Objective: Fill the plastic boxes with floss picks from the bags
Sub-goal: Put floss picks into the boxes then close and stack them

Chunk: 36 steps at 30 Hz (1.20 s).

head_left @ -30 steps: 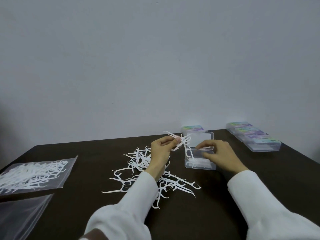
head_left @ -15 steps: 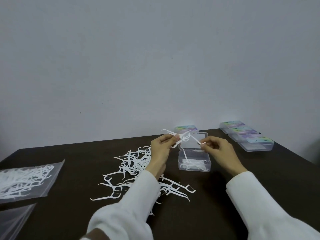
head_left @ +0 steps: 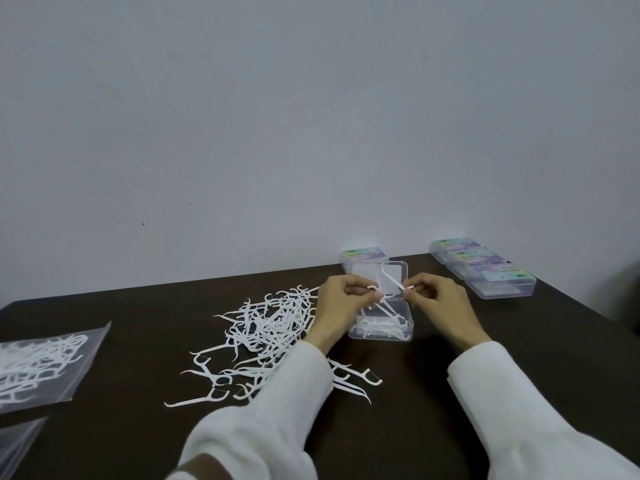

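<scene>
Reaching forward over a dark tabletop (head_left: 450, 393), two white-sleeved arms meet above an open clear plastic box (head_left: 381, 325) partly filled with floss picks. The left hand (head_left: 341, 299) pinches a few picks in curled fingers; the right hand (head_left: 440, 301) pinches one pick (head_left: 393, 282). A loose pile of picks (head_left: 266, 327) lies left of the box, a bag of picks (head_left: 41, 362) farther left. Closed labelled boxes (head_left: 485, 268) sit by the wall.
</scene>
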### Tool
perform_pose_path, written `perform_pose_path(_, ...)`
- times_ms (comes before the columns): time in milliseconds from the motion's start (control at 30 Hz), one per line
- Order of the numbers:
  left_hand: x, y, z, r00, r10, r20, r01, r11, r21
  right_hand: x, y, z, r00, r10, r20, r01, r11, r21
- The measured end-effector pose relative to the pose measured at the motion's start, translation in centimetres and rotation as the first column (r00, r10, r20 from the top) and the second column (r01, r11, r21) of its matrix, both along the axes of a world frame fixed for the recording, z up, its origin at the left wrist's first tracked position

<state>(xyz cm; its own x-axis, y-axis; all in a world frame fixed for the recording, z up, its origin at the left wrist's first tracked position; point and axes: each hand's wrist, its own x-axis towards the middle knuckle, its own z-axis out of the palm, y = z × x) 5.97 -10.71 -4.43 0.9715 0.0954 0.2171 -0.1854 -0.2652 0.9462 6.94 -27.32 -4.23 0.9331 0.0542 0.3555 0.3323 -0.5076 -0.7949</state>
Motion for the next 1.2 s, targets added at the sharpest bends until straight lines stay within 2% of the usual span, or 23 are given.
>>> perform_pose_path(167, 0.0, 0.3, 0.0, 0.999, -0.023, 0.035, 0.023, 1.000, 0.014, -0.1, -0.1, 0.1, 1.000, 0.016, 0.025, -0.014, 0.999, -0.049)
perform_pose_path(300, -0.2, 0.6, 0.1, 0.990, -0.122, 0.066, 0.123, 0.992, -0.013, 0.1, -0.2, -0.1, 0.999, 0.004, 0.043, 0.000, 0.997, -0.083)
perform_pose_path(400, -0.1, 0.6, 0.2, 0.992, -0.058, 0.109, 0.058, 0.998, 0.000, 0.2, -0.3, -0.1, 0.999, 0.015, 0.036, -0.009, 0.990, -0.140)
perform_pose_path(500, 0.2, 1.2, 0.2, 0.986, 0.054, 0.156, -0.052, 0.999, -0.012, 0.4, -0.2, -0.6, 0.999, 0.039, 0.002, -0.037, 0.961, -0.274)
perform_pose_path(567, 0.2, 1.9, 0.1, 0.991, 0.046, 0.128, -0.052, 0.998, 0.043, 0.2, -0.1, -0.7, 0.998, 0.055, -0.010, -0.055, 0.937, -0.345)
perform_pose_path(667, -0.2, 2.6, -0.4, 0.996, -0.033, 0.081, 0.013, 0.970, 0.241, -0.1, -0.1, -0.3, 0.998, 0.055, 0.022, -0.040, 0.900, -0.434)
perform_pose_path(800, -0.1, 2.8, -1.0, 0.989, -0.019, 0.148, -0.047, 0.902, 0.429, -0.5, 0.3, 0.0, 0.997, 0.059, 0.049, -0.017, 0.793, -0.610)
perform_pose_path(933, -0.4, 2.6, -0.9, 0.995, -0.006, 0.103, -0.055, 0.810, 0.584, -0.7, 0.8, 0.1, 0.996, 0.055, 0.063, -0.006, 0.794, -0.608)
perform_pose_path(1100, -0.6, 2.5, -0.3, 0.988, 0.082, 0.127, -0.140, 0.811, 0.567, -0.7, 1.0, 0.0, 0.996, 0.072, 0.052, -0.026, 0.794, -0.607)
perform_pose_path(1200, -0.7, 2.3, -0.3, 0.995, 0.075, 0.058, -0.095, 0.845, 0.527, -0.7, 1.1, 0.0, 0.995, 0.101, 0.021, -0.071, 0.814, -0.577)
